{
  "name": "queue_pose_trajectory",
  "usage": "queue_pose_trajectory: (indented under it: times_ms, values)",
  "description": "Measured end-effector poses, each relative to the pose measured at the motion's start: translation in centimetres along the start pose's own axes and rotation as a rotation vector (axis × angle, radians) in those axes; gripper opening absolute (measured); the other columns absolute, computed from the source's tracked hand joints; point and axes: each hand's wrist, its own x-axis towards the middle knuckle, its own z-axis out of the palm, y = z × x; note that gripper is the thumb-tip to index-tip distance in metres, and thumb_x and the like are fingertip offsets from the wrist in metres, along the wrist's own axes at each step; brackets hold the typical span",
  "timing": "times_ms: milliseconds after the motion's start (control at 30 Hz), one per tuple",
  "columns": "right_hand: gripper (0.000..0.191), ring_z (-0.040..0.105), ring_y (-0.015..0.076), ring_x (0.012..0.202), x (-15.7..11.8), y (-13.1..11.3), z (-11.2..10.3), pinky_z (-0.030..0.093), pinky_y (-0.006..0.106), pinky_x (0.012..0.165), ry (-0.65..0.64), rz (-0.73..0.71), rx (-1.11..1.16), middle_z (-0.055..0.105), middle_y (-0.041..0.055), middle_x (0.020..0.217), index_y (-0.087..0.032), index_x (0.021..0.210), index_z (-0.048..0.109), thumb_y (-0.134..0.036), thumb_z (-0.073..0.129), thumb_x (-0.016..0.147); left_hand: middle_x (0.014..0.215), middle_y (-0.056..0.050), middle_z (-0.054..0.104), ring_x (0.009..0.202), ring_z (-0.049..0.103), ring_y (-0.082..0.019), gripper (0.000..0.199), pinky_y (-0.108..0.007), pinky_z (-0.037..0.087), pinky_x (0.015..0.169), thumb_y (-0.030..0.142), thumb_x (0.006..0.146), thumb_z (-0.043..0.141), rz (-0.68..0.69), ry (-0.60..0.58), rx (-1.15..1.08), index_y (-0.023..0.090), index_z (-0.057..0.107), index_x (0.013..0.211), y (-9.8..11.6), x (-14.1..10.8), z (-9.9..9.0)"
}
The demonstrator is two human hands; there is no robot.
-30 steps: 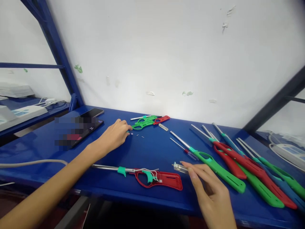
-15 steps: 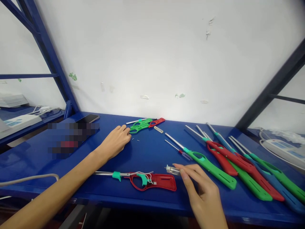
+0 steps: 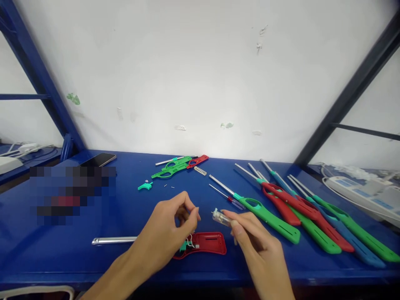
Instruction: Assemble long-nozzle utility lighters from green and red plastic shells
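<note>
My right hand [image 3: 258,243] pinches a small clear cylinder [image 3: 221,218] with a pale tip pointing left. Left of it, my left hand [image 3: 175,223] hovers with thumb and fingertips together; anything between them is too small to make out. Beneath my left hand lies an opened red lighter half [image 3: 210,243] with white wires and a teal part; its metal tube [image 3: 114,240] sticks out to the left. Farther back are green handle halves [image 3: 171,167], a red piece [image 3: 198,161], a small pale part [image 3: 200,171] and a loose teal piece [image 3: 145,186].
A screwdriver [image 3: 236,203] lies beside a green lighter [image 3: 271,220]. Several red, green and blue long lighters [image 3: 315,208] spread over the right side. A phone [image 3: 99,159] lies at the back left of the blue table [image 3: 125,208], near a blurred patch.
My left hand has come from the back parts to beside the clear cylinder. The loose teal piece now shows at the back left. The view has shifted slightly.
</note>
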Motion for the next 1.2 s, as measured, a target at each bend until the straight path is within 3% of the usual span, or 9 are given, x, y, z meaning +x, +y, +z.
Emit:
queue_pose_trajectory:
  times_ms: [300,433,600,833,1000,1200]
  values:
    - [0.024,0.077,0.0114,0.084,-0.6,-0.2,0.7,0.060,0.015,0.076,0.007,-0.124,-0.088,0.078,-0.0024,0.096,-0.038,0.121,0.082,-0.029,0.066,0.104,0.067,0.002,0.068,0.060,0.062,-0.012,0.025,-0.023,0.048,0.058,0.043,0.094,0.071,-0.151,-0.034,-0.381,0.020,0.075,0.086,0.1,0.5,0.1]
    - [0.026,0.076,0.0097,0.084,-0.9,0.0,0.7,0.059,0.014,0.078,0.052,-0.206,-0.164,0.077,-0.0033,0.097,-0.038,0.123,0.081,-0.025,0.066,0.104,0.063,0.000,0.070,0.060,0.061,-0.014,0.027,-0.023,0.047,0.059,0.045,0.090,0.075,-0.206,-0.012,-0.440,0.019,0.082,0.092,0.7,0.7,-0.1]
    - [0.022,0.078,0.0101,0.087,-0.8,-0.1,0.2,0.060,0.013,0.080,0.094,-0.197,-0.150,0.080,-0.0034,0.099,-0.035,0.116,0.083,-0.024,0.068,0.103,0.064,-0.003,0.075,0.063,0.067,-0.017,0.031,-0.025,0.048,0.060,0.049,0.088,0.077,-0.272,-0.070,-0.447,0.019,0.081,0.095,1.1,0.4,-0.2]
    - [0.019,0.080,0.0111,0.085,-0.7,-0.6,0.5,0.061,0.013,0.082,0.107,-0.295,-0.145,0.082,-0.0011,0.097,-0.026,0.109,0.084,-0.017,0.070,0.100,0.069,0.001,0.071,0.062,0.064,-0.014,0.024,-0.023,0.047,0.059,0.044,0.095,0.070,-0.194,-0.119,-0.417,0.022,0.078,0.093,0.9,0.0,0.3]
    - [0.022,0.080,0.0124,0.091,-1.2,-0.2,0.5,0.062,0.015,0.088,0.084,-0.314,-0.160,0.083,0.0002,0.103,-0.025,0.113,0.082,-0.013,0.069,0.100,0.064,0.007,0.064,0.054,0.059,-0.011,0.016,-0.022,0.046,0.053,0.036,0.093,0.072,-0.257,-0.108,-0.455,0.023,0.065,0.098,1.0,-0.1,0.7]
    - [0.023,0.080,0.0139,0.092,-1.4,-0.4,0.4,0.064,0.019,0.088,0.112,-0.297,-0.162,0.083,-0.0003,0.105,-0.027,0.113,0.081,-0.012,0.069,0.100,0.071,0.010,0.060,0.050,0.056,-0.007,0.022,-0.021,0.045,0.052,0.036,0.095,0.068,-0.234,-0.102,-0.483,0.023,0.051,0.088,0.8,-0.1,1.0]
